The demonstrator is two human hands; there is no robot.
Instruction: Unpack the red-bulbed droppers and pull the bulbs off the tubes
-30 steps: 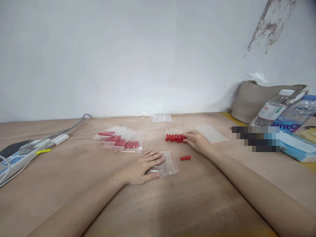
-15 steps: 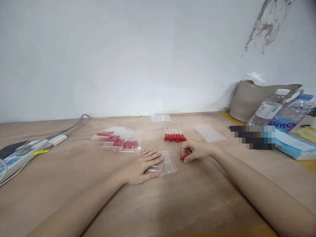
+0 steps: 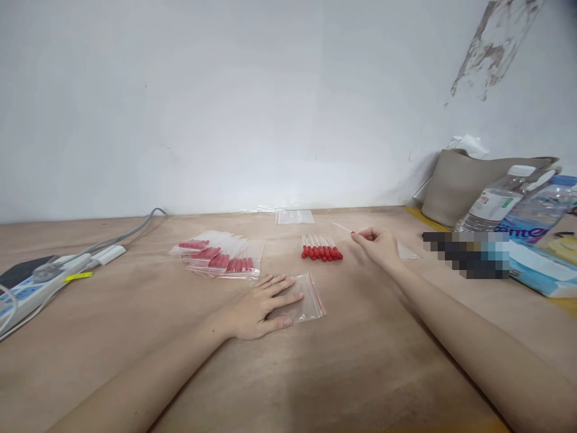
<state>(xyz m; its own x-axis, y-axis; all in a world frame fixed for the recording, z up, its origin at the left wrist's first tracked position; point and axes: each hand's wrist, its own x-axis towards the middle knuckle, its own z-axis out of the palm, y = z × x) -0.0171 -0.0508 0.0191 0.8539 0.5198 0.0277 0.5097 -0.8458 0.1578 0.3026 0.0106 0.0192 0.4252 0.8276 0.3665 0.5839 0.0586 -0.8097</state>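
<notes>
My left hand point(image 3: 261, 305) lies flat with fingers spread on a small clear zip bag point(image 3: 303, 302) with a red seal strip, pinning it to the wooden table point(image 3: 315, 373). My right hand point(image 3: 377, 245) is raised a little above the table, pinching a red-bulbed dropper point(image 3: 349, 230) whose thin clear tube points up and left. Just left of that hand a row of several loose red-bulbed droppers point(image 3: 321, 248) lies on the table. A pile of filled bags of droppers point(image 3: 220, 255) sits further left.
A stack of empty clear bags point(image 3: 406, 251) lies behind my right hand, another empty bag point(image 3: 294, 216) by the wall. At right stand a grey bag point(image 3: 460, 183), two water bottles point(image 3: 500, 201) and a blue pack point(image 3: 541, 267). A power strip with cable point(image 3: 40, 282) lies at left.
My right hand picked up the single dropper that lay beside the bag and carried it up and back to the right. My left hand stayed on the bag.
</notes>
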